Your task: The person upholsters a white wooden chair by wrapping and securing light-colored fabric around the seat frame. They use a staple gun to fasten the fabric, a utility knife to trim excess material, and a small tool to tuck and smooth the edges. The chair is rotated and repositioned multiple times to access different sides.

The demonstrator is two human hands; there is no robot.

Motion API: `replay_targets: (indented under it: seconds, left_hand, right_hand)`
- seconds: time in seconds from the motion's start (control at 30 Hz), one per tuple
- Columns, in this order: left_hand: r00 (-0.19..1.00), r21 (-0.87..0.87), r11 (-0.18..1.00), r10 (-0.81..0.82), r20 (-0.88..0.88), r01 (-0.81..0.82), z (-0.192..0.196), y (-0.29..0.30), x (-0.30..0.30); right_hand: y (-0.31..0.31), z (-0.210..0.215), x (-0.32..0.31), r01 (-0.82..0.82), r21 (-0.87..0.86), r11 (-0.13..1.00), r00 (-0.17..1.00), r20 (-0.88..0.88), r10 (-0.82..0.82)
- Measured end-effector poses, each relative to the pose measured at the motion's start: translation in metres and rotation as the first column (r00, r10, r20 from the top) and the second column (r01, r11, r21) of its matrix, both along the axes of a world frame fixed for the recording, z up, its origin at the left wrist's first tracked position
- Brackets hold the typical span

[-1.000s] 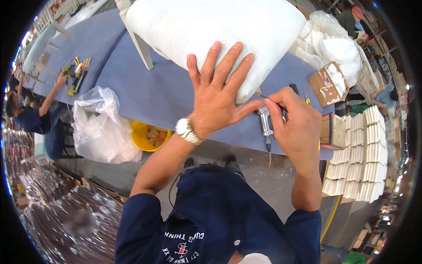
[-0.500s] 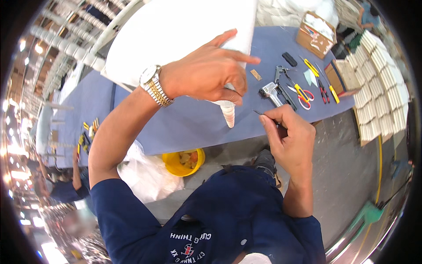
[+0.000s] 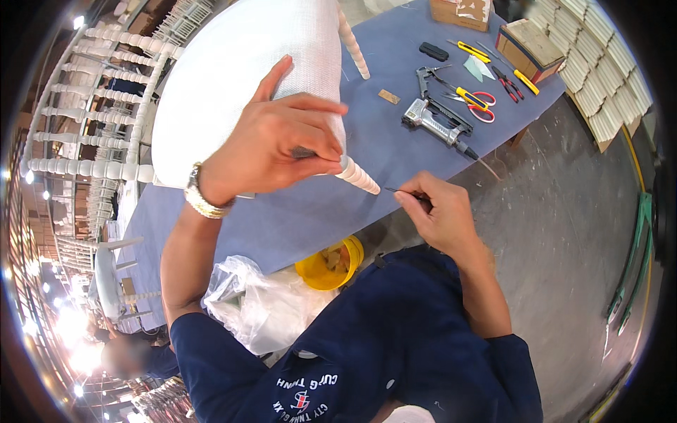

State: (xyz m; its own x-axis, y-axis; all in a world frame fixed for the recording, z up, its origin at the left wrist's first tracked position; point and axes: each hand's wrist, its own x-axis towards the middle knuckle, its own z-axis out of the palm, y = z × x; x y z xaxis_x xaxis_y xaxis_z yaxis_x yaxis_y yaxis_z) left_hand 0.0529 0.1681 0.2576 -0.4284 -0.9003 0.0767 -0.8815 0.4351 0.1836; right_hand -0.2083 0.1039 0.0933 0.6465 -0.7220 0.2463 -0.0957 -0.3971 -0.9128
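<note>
A chair seat covered in white woven fabric [image 3: 233, 92] lies on the blue-covered table, with pale turned legs sticking out. My left hand [image 3: 278, 144], wearing a watch, is over its near right edge, beside the nearest leg [image 3: 361, 176]. Thumb and a finger pinch together there while other fingers stretch out; whatever lies between them is too small to make out. In my right hand [image 3: 441, 211], a thin dark pointed tool [image 3: 392, 189] is gripped between thumb and fingers. Its tip is close to the end of that leg; I cannot tell whether they touch.
On the table [image 3: 282, 233] lie a staple gun [image 3: 437, 123], red-handled scissors [image 3: 482, 106], pliers [image 3: 508, 86], yellow-handled tools [image 3: 525, 82] and cardboard boxes [image 3: 529, 49]. Below are a yellow bucket [image 3: 324, 278] and plastic sheeting [image 3: 254, 303]. Another person [image 3: 159, 359] is at far left.
The view has shifted. My right hand has brought the dark tool closer to the leg's end. My left hand has stayed at the seat edge, its fingers turned somewhat.
</note>
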Motion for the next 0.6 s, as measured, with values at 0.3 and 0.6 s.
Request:
replay_targets:
  seconds: [0.3, 0.6]
  left_hand:
    - [0.430, -0.430, -0.024, -0.089, -0.898, -0.902, -0.090, 0.074, -0.044]
    - [-0.070, -0.017, -0.167, 0.501, -0.863, -0.986, -0.271, -0.033, -0.107]
  right_hand:
    - [-0.088, -0.112, 0.001, 0.156, 0.175, 0.972, 0.986, -0.085, -0.143]
    - [-0.313, -0.227, -0.020, 0.092, -0.255, 0.963, 0.878, -0.435, -0.199]
